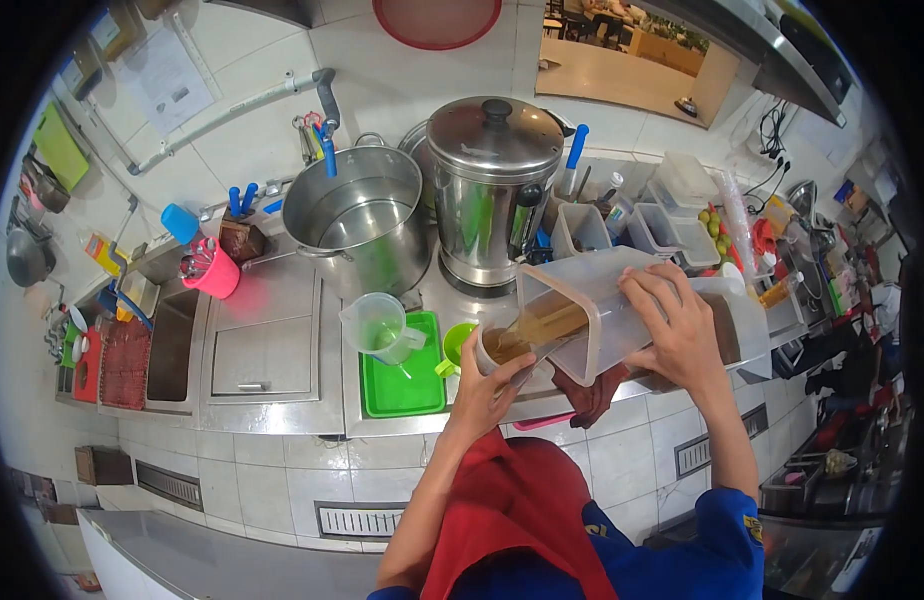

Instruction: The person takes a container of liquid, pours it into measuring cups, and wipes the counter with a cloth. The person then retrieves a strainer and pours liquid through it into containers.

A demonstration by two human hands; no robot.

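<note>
My right hand (677, 325) grips a clear rectangular plastic container (607, 345), which is tipped to the left. Brown liquid (554, 322) runs from its mouth into a small cup (490, 372). Around that cup my left hand (487, 397) is closed, holding it just under the container's rim. A bright green mug (460, 343) stands beside the left hand. Farther left, a clear measuring jug (379, 328) rests on a green tray (403, 388). A dark red cloth (592, 393) hangs at the counter edge below the container.
Behind my hands stand a lidded steel urn (494, 190) and a large open steel pot (357, 215) under a blue tap (329, 155). At left are a pink utensil cup (214, 270) and a sink (172, 345). Several clear containers (654, 235) line the back right.
</note>
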